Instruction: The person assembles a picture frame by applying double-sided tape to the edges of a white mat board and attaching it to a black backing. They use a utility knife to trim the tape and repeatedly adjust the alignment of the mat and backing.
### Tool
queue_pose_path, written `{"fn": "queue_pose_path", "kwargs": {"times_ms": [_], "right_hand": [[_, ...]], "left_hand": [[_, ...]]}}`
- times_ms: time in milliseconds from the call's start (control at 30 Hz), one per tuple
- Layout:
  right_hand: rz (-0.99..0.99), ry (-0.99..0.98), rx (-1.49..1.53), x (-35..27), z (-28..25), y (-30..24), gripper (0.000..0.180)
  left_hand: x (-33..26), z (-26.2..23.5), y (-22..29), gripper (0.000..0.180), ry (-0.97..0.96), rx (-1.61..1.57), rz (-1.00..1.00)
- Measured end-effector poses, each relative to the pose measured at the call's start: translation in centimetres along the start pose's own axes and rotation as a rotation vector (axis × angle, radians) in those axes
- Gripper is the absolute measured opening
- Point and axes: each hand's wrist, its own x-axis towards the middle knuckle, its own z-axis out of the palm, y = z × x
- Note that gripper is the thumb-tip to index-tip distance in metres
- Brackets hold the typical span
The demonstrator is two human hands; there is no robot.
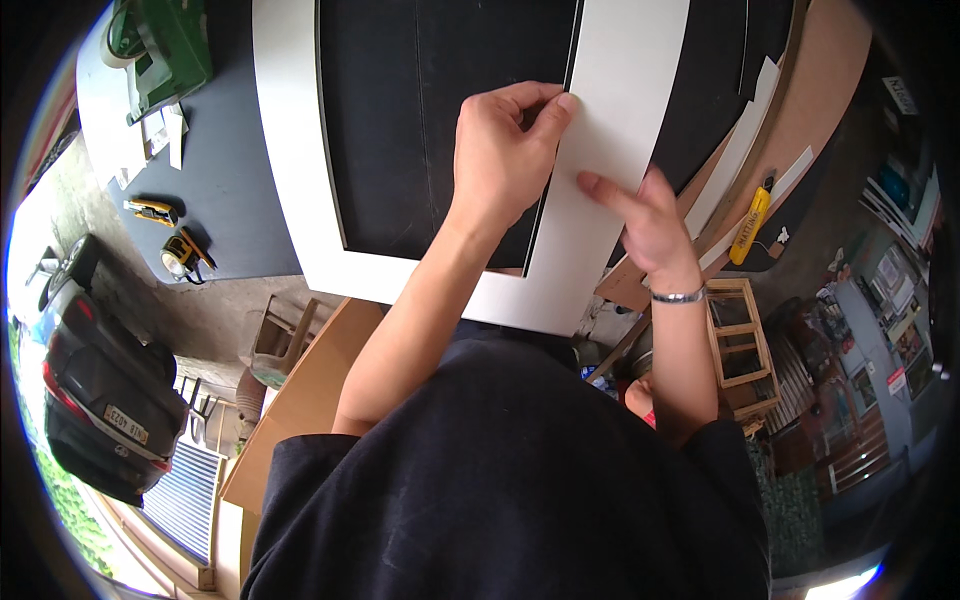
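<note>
A large white mat board [620,110] with a wide rectangular window cut in it lies on a dark tabletop [235,215], its near edge reaching my body. At the window's right inner edge, my left hand [500,145] is closed, thumb and index finger pinching the board's rim. My right hand [655,225] grips the outer right edge of the same strip. Its thumb extends over the white face, while most of its fingers are hidden at or beneath the edge. A silver bracelet [678,296] circles my right wrist.
A yellow utility knife [752,225] lies on the right among board strips. At left are a tape measure [183,256], a small yellow tool [151,210], a green holder [170,55] and paper scraps. A wooden rack [742,345] stands below right; a dark car [105,385] is beyond.
</note>
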Motion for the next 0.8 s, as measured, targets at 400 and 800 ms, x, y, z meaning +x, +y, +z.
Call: {"fn": "queue_pose_path", "kwargs": {"times_ms": [400, 800], "right_hand": [[0.168, -0.06, -0.079, -5.6, -0.6, 3.8, 0.029], [0.122, -0.029, -0.112, -6.0, -0.3, 3.9, 0.021]], "left_hand": [[2.7, -0.6, 1.2, 0.029, 0.018, -0.107, -0.009], [0.8, -2.8, -0.3, 0.03, -0.233, -0.114, -0.037]]}}
